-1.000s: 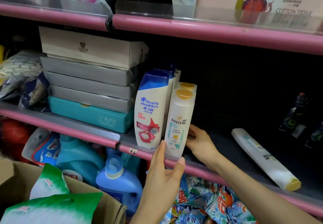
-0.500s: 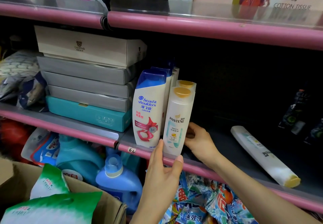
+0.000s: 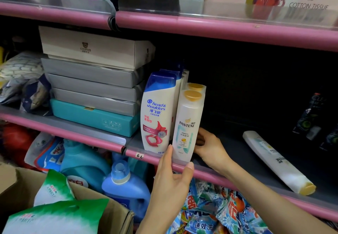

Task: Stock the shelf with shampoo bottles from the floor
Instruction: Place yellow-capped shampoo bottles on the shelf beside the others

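Head view of a pink-edged shelf (image 3: 95, 141). A white Pantene bottle (image 3: 188, 126) with a gold cap stands upright at the shelf's front edge, just right of a Head & Shoulders bottle (image 3: 157, 113). The left hand (image 3: 173, 175) cups its base from the front, thumb and forefinger spread to either side of the bottle's foot. The right hand (image 3: 210, 147) holds its lower right side, fingers curled behind it. A second Pantene bottle (image 3: 278, 162) lies on its side farther right (cap toward the viewer). Stacked boxes (image 3: 91, 80) occupy the shelf's left part.
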